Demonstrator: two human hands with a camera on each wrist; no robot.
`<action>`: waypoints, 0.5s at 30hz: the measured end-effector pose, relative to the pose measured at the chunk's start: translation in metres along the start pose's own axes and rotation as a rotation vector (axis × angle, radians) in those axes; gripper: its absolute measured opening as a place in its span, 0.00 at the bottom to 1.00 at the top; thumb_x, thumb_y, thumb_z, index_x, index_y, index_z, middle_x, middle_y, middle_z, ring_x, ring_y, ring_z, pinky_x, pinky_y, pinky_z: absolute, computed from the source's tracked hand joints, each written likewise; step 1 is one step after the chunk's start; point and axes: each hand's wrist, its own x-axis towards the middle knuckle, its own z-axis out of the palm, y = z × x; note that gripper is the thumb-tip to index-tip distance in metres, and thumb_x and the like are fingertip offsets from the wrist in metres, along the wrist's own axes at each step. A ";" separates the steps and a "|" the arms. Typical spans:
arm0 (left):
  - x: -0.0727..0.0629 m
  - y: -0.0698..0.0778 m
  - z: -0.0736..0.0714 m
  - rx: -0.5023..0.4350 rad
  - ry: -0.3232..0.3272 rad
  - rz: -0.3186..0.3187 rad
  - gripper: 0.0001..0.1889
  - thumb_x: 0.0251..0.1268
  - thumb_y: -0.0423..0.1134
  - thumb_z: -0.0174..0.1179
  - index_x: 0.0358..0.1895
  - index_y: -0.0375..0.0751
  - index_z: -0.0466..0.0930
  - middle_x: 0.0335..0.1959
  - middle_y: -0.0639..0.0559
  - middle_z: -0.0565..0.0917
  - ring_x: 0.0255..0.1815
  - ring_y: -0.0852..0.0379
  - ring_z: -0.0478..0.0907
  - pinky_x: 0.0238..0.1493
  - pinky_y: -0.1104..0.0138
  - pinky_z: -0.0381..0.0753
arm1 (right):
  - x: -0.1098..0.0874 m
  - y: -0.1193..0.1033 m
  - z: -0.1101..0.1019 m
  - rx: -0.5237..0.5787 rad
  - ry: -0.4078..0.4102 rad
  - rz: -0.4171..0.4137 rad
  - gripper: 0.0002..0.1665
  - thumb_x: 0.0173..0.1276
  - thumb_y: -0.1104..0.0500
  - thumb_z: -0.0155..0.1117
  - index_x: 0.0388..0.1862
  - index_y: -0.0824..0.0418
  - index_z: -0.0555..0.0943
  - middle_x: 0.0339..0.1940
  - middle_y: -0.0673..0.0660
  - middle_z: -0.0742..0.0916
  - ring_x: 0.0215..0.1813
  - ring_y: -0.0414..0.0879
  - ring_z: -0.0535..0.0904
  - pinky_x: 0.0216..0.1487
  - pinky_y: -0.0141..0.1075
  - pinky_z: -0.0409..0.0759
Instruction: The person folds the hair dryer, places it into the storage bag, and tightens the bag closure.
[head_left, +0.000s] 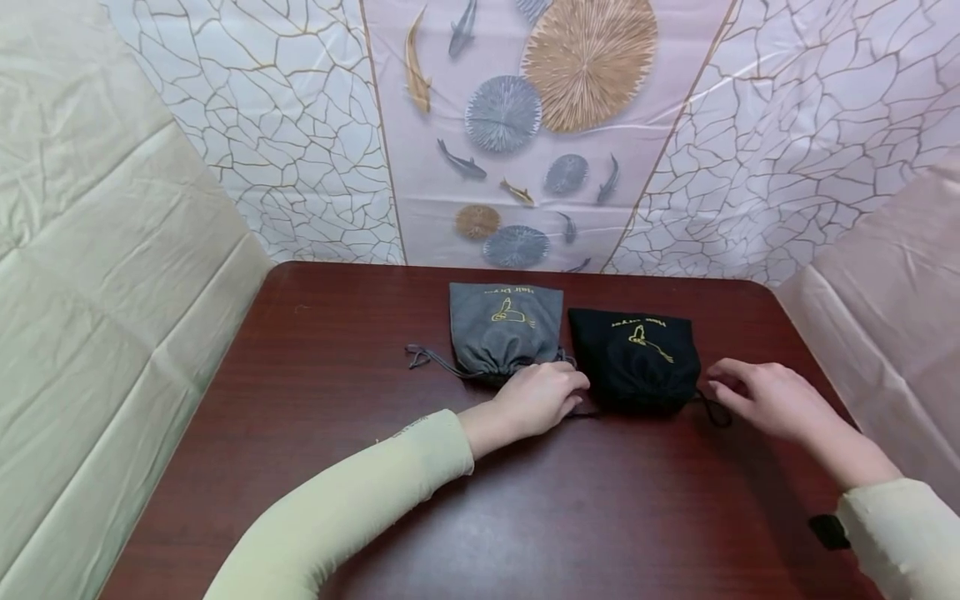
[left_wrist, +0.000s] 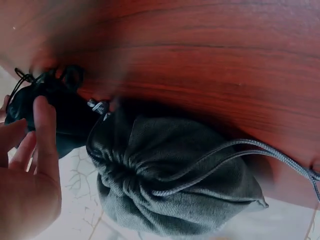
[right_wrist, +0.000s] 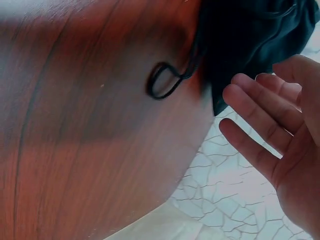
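Note:
Two drawstring pouches lie side by side on the dark red wooden table. The grey pouch (head_left: 504, 325) carries yellow lettering and a hair dryer outline, and its neck is gathered by grey cords (left_wrist: 260, 149). To its right lies a black pouch (head_left: 633, 358) with a similar yellow print and a looped black cord (right_wrist: 162, 82). My left hand (head_left: 534, 402) is in front of the grey pouch's neck, its fingers loosely bent toward the black pouch's left side. My right hand (head_left: 776, 398) is at the black pouch's right side, fingers spread and slightly bent, with nothing in them.
The table (head_left: 480, 517) reaches back to a patterned cloth (head_left: 300, 125) hanging behind it. Plain pale fabric walls (head_left: 97, 275) stand at the left and right. A dark band (head_left: 828, 532) shows at the right sleeve's cuff.

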 end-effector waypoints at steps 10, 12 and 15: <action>-0.025 -0.010 -0.048 0.024 -0.086 0.008 0.15 0.79 0.51 0.63 0.61 0.54 0.88 0.58 0.57 0.87 0.54 0.59 0.87 0.46 0.60 0.89 | -0.007 -0.014 -0.014 -0.014 -0.016 -0.034 0.09 0.69 0.59 0.74 0.47 0.56 0.90 0.37 0.48 0.92 0.37 0.50 0.89 0.38 0.52 0.84; -0.037 -0.018 -0.065 0.015 -0.090 -0.008 0.16 0.79 0.50 0.63 0.62 0.52 0.88 0.58 0.55 0.87 0.56 0.56 0.87 0.47 0.57 0.89 | -0.008 -0.014 -0.017 -0.014 -0.024 -0.027 0.09 0.69 0.58 0.74 0.47 0.57 0.90 0.39 0.49 0.92 0.39 0.51 0.89 0.40 0.53 0.84; -0.060 -0.034 -0.083 0.000 -0.048 -0.042 0.16 0.79 0.50 0.63 0.61 0.49 0.88 0.56 0.54 0.88 0.56 0.54 0.87 0.50 0.55 0.89 | -0.009 -0.016 -0.020 -0.014 -0.016 -0.011 0.12 0.70 0.56 0.74 0.50 0.58 0.89 0.42 0.53 0.93 0.42 0.54 0.90 0.43 0.55 0.84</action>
